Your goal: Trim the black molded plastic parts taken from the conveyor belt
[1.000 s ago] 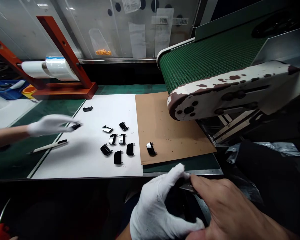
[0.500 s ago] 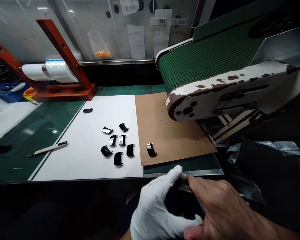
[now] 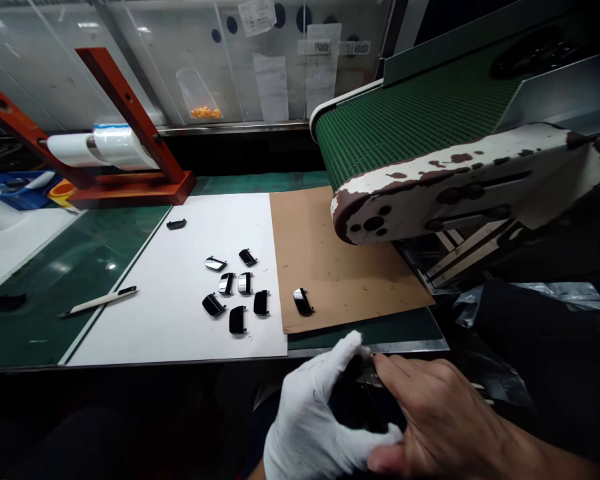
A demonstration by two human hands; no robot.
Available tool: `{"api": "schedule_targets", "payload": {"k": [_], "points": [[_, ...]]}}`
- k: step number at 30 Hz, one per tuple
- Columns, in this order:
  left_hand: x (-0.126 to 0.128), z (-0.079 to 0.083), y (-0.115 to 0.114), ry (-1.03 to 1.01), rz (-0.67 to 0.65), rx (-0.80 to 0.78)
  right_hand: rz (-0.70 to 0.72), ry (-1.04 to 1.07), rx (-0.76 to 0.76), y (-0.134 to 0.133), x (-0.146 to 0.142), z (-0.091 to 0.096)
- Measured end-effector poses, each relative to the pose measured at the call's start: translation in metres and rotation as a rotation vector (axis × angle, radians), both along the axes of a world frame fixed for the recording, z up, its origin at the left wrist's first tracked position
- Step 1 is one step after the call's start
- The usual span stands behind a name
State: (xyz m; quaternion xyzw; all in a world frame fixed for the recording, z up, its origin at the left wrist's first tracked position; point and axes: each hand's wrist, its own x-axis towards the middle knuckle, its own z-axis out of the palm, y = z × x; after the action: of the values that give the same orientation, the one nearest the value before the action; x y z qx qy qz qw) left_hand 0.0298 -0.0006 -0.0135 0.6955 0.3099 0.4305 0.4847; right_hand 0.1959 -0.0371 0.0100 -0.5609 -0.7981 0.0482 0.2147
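My left hand (image 3: pixel 320 407), in a white glove, curves its thumb and fingers around a dark piece (image 3: pixel 355 368) that looks like a black plastic part; its outline merges with the dark background. Closed against it from the right is my bare right hand (image 3: pixel 430 407), gripping a small knife with a thin silvery blade (image 3: pixel 371 379); its handle is mostly hidden by the fingers. The right thumb meets the gloved fingertips low down. Beyond the hands, one glossy black part (image 3: pixel 303 302) lies on the brown cardboard (image 3: pixel 350 267), and several similar parts (image 3: pixel 237 320) lie on the white sheet (image 3: pixel 180 300).
A green conveyor belt (image 3: pixel 420 113) overhangs the cardboard at right. At the left, a white pen-like tool (image 3: pixel 100 302) lies across the white sheet's edge. Behind it stand an orange roll holder (image 3: pixel 130 190) with film rolls and a blue bin (image 3: pixel 20 195). The metal table edge (image 3: pixel 410 347) runs just beyond my hands.
The camera view has shifted very slightly. Both hands keep nearly the same pose around the dark piece, and the parts on the table have not moved.
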Motion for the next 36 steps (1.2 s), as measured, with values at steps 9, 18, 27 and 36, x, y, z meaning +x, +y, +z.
{"api": "schedule_targets", "payload": {"k": [9, 18, 27, 36], "points": [[0.001, -0.003, 0.001, 0.010, -0.007, -0.088, 0.022, -0.034, 0.065, 0.003, 0.001, -0.001], [0.001, -0.005, 0.003, -0.010, -0.011, -0.127, 0.060, -0.032, 0.046, 0.003, 0.004, -0.006], [0.006, -0.016, 0.002, -0.144, -0.022, -0.247, 0.052, 0.351, -0.118, 0.002, 0.001, -0.009], [0.006, -0.018, 0.007, -0.253, -0.018, -0.230, -0.418, 1.141, -0.472, -0.022, -0.012, -0.035]]}}
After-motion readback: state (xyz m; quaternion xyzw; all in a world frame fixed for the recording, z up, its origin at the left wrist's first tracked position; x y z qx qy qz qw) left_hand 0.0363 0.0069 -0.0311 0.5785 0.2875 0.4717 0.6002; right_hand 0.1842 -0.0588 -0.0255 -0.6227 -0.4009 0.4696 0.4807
